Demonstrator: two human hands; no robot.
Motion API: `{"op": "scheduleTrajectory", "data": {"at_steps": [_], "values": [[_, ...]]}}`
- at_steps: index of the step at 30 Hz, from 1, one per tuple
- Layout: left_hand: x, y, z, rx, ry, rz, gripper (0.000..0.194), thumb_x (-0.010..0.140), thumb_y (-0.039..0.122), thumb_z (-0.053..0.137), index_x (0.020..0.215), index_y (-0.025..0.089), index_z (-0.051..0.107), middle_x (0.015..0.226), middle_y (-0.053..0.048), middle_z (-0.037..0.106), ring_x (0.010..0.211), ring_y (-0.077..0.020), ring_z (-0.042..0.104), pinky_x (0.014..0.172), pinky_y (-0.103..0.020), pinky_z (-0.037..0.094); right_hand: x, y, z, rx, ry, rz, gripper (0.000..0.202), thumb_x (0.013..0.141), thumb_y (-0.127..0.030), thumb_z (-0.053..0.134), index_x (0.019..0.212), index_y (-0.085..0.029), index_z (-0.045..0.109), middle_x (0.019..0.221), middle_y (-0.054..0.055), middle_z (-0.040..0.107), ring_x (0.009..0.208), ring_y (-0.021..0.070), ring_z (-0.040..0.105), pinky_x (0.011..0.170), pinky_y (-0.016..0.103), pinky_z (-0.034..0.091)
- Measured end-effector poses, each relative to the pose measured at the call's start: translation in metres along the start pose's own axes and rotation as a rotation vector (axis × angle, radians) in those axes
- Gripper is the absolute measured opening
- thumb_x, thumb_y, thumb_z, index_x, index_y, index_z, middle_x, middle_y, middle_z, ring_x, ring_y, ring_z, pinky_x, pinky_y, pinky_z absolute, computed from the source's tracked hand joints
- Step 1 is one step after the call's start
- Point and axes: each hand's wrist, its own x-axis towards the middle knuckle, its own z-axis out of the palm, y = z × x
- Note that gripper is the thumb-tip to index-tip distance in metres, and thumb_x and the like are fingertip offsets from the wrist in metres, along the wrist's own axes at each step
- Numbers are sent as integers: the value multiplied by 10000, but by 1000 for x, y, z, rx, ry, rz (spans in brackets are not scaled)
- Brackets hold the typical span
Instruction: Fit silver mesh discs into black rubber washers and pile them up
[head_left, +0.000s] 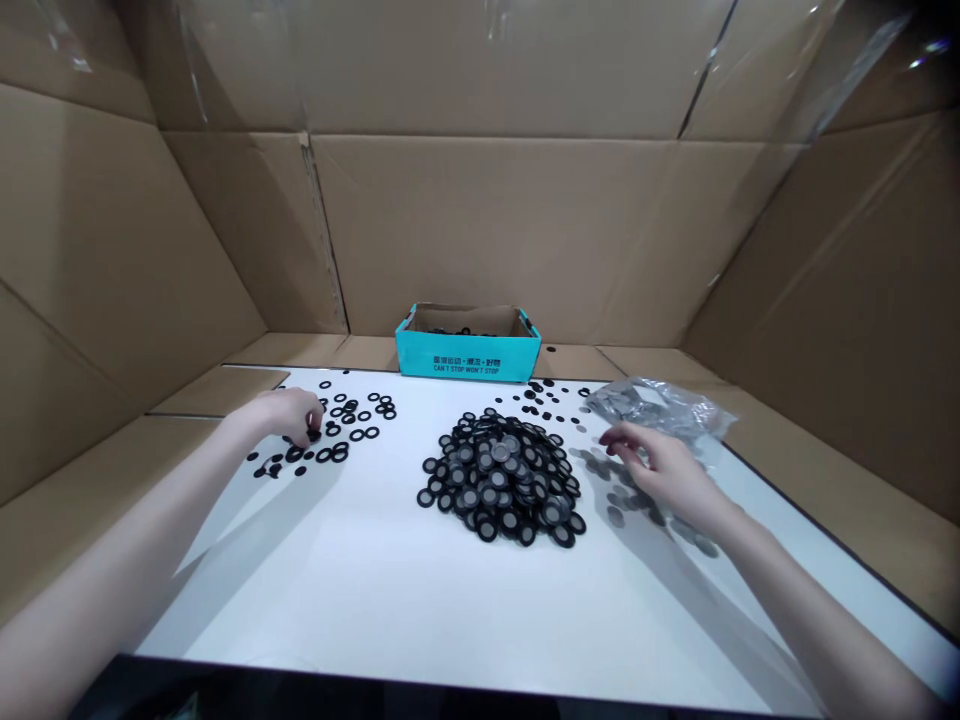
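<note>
Over the scattered black rings (358, 435) on the left of the white table, my left hand (294, 413) is closed, fingertips down on a small black piece (313, 435). My right hand (651, 462) hovers at the right with its fingers bent and the fingertips close together; whatever they may hold is too small to make out. Below and beside it lie translucent grey discs (616, 516). Between my hands rises a large heap of black rings with grey centres (491, 480).
A turquoise box (469, 357) with black pieces inside stands at the back. A clear plastic bag (660, 402) lies at the back right. Small black pieces (534, 395) are strewn behind the heap. Cardboard walls (495, 230) enclose the white table (360, 600).
</note>
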Motion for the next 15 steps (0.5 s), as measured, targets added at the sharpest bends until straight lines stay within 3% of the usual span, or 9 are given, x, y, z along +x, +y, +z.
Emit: {"op": "scheduleTrajectory", "data": {"at_steps": [4,9,15], "values": [[0,0,-1,-12,27,-14,331,511,361,721,809,225,680,936,-64,732,862,-274,648,625,-267,404,-6,18,8,-81,-9,12,201,805,-334,521,831,-215,681,888,103,729,881,314,635,736,408,477],[-2,1,-2,-33,51,-4,280,515,360,720,753,220,673,899,-67,730,845,-287,650,637,-279,408,0,18,24,-151,-29,12,212,834,-329,575,947,-224,721,1032,111,727,978,342,610,767,428,457],[-8,3,0,-48,108,-1,265,527,342,711,755,215,662,906,-71,722,855,-291,643,620,-284,395,6,10,42,-178,-21,22,197,810,-231,580,930,-212,734,938,106,760,959,324,613,778,415,441]]}}
